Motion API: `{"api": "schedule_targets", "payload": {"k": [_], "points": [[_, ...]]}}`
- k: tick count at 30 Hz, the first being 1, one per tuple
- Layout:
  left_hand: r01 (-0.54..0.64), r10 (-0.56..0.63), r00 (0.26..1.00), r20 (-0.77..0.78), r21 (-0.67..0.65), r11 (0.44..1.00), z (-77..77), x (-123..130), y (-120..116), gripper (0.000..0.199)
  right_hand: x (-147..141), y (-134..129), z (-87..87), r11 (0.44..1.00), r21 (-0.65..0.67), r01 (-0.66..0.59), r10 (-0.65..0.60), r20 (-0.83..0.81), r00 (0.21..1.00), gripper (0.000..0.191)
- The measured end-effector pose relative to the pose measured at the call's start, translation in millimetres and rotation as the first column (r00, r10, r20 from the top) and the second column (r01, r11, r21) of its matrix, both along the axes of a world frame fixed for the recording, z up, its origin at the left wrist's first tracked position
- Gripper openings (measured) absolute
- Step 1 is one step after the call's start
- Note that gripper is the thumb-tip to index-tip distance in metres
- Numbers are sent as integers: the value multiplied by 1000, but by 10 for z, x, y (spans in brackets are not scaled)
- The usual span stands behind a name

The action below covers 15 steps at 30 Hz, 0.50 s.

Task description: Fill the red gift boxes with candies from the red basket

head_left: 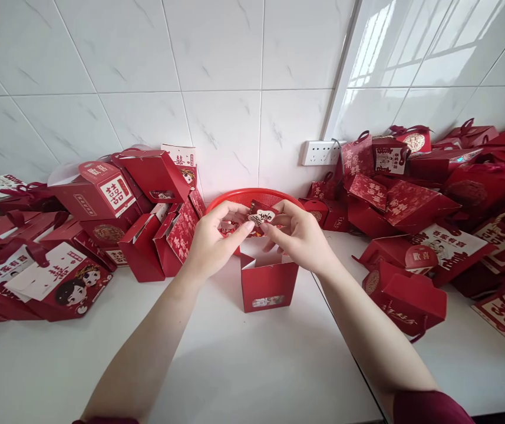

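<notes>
A small dark red packet (pixel 261 214) with white lettering is held between both hands, over the open top of a red box. My left hand (pixel 222 237) pinches its left side with thumb and fingers. On its right side, my right hand (pixel 295 233) grips it the same way. The red box (pixel 268 287) stands upright on the white table, its top open and a small window low on its front. Just behind my hands is a red plastic basket (pixel 254 193), with red-patterned items partly visible inside.
Many red gift boxes (pixel 95 197) are piled at the left, some near the box. More red boxes (pixel 405 294) fill the right side. A white power strip (pixel 322 153) is on the tiled wall behind. A dark seam crosses the white table (pixel 252 365) at the right.
</notes>
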<state>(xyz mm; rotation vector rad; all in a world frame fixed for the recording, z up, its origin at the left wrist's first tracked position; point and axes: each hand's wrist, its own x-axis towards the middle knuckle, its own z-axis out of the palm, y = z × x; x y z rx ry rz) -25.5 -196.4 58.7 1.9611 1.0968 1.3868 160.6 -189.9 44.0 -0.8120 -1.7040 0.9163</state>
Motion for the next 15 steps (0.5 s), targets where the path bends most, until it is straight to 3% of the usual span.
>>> {"api": "schedule_targets", "payload": {"k": [5,15], "points": [[90,-91,995,41,17,996,23,-6,-36,22,5,-6,8,980,-145,-138,139,-2,990,27],[96,-93,995,30,-81,992,41,-23,-30,30,55,55,24,987,-86,-135,135,-7,991,34]]}}
